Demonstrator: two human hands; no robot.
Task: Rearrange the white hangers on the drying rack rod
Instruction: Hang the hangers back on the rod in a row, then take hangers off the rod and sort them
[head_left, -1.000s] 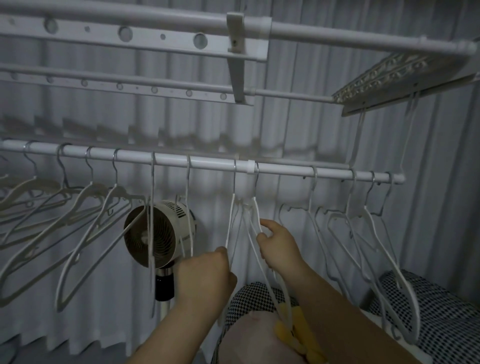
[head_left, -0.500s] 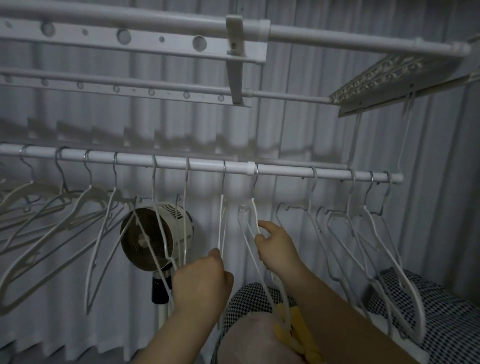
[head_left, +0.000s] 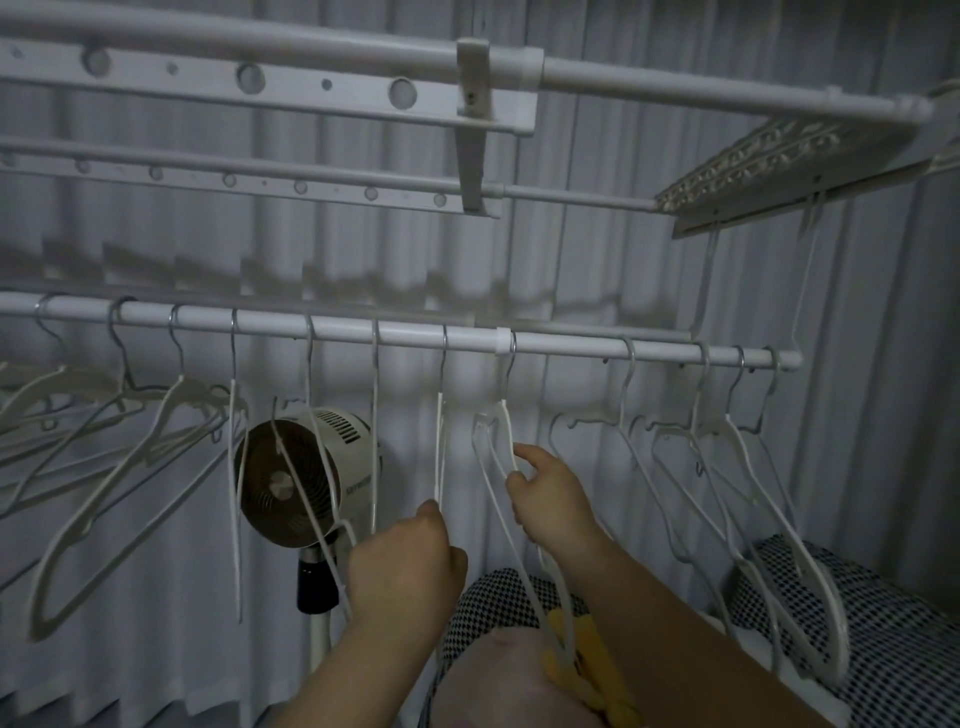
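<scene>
1. Rod (head_left: 571, 347) is running horizontally left to right, white hangers (head_left: 156, 436) hanging along it by their hooks.
2. Left hand (head_left: 402, 566) is gripping a hanger (head_left: 440, 447) hanging edge-on, long axis vertical.
3. Right hand (head_left: 550, 493) is curling its fingers around the neighbouring hanger (head_left: 493, 441) just right of the rod's collar.
</scene>
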